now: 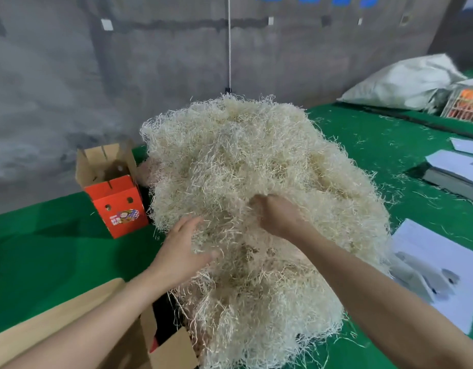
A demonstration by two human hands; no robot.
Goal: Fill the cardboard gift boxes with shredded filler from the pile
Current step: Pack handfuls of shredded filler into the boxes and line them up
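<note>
We have the big cream pile of stringy shredded filler heaped on the green felt-like tabletop. It sits between the open red printed cardboard gift box on its left and plain brown cardboard box flaps near us. It looks light, springy and tangled, so we judge a clump will drag strands along and is best taken deep. Our right hand curls its fingers into a tuft. Our left hand lies against the pile, fingers apart.

Person: two forearms bare up to frame edge; left hand, right hand bare-skinned.
</note>
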